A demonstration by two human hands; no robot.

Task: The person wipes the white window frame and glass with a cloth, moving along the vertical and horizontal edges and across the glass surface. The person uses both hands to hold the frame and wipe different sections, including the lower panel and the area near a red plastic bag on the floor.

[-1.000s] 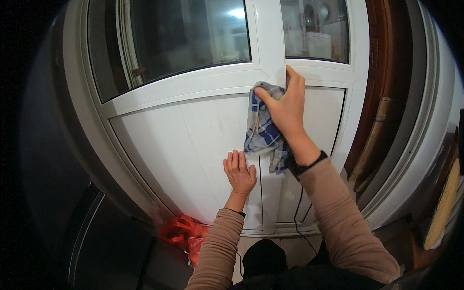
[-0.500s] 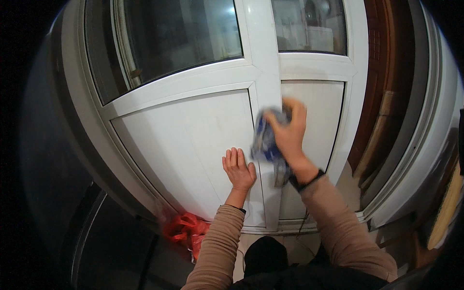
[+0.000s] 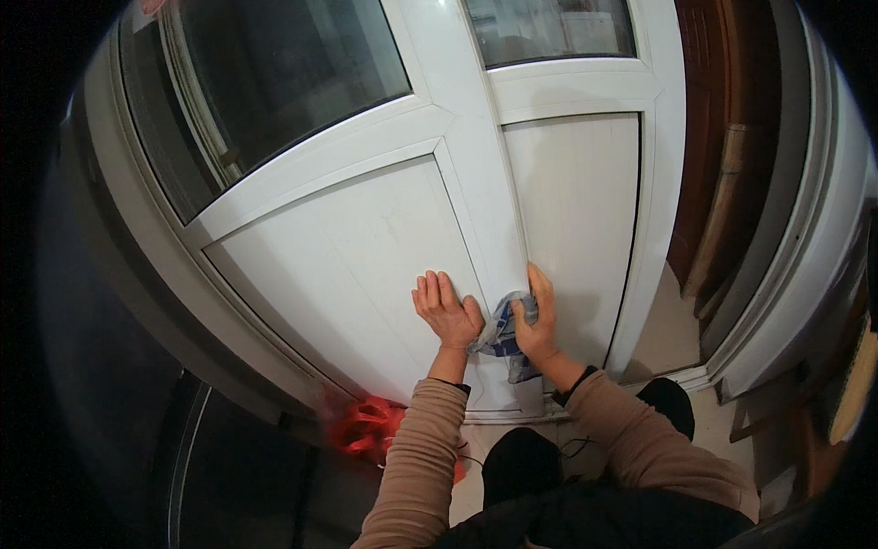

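Note:
A white door (image 3: 352, 242) with glass panes above and solid panels below stands before me. My left hand (image 3: 447, 309) lies flat on the left lower panel, fingers stretched upward, holding nothing. My right hand (image 3: 541, 317) grips a bunched blue-and-grey checked cloth (image 3: 501, 337) against the white upright between the two panels. Part of the cloth hangs below the fingers, and its left end reaches close to my left wrist. The narrower right panel (image 3: 578, 192) is beside my right hand.
Red plastic bags (image 3: 366, 428) lie on the floor at the door's lower left. A black glossy surface (image 3: 247, 467) fills the near left. To the right are a brown wooden door (image 3: 702, 137) and a white frame (image 3: 777, 302). A dark cable (image 3: 574, 447) lies by my feet.
My right hand has moved down the white upright with the cloth. My left hand stays flat on the panel. The view has shifted, showing more of my legs.

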